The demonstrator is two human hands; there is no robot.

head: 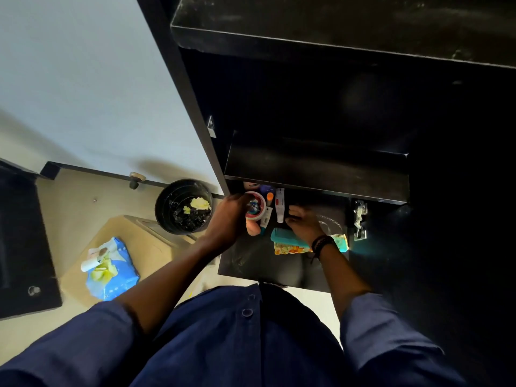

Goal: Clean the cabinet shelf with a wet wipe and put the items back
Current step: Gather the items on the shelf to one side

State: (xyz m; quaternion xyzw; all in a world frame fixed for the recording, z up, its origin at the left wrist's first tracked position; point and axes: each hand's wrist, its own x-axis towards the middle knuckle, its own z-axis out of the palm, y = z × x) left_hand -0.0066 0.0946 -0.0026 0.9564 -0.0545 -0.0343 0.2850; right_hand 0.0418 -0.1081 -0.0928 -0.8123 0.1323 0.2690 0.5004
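On the low black cabinet shelf [251, 263] stand several toiletries. My left hand [227, 216] is wrapped around a round white-and-red jar [255, 208] at the shelf's left side. A small tube [265, 219] and a white bottle [279, 205] lie just right of the jar. My right hand [304, 222] rests palm-down on the shelf beside the white bottle, fingers spread, holding nothing that I can see. A teal comb [287, 240] and a floral pouch [290, 250] lie under my right wrist.
A black bin [183, 206] with crumpled yellow wipes stands on the floor left of the cabinet. A blue wet-wipe pack [111, 270] lies on a cardboard box [145, 241]. A black shelf [315, 169] overhangs the items. A door hinge [359, 219] is at the right.
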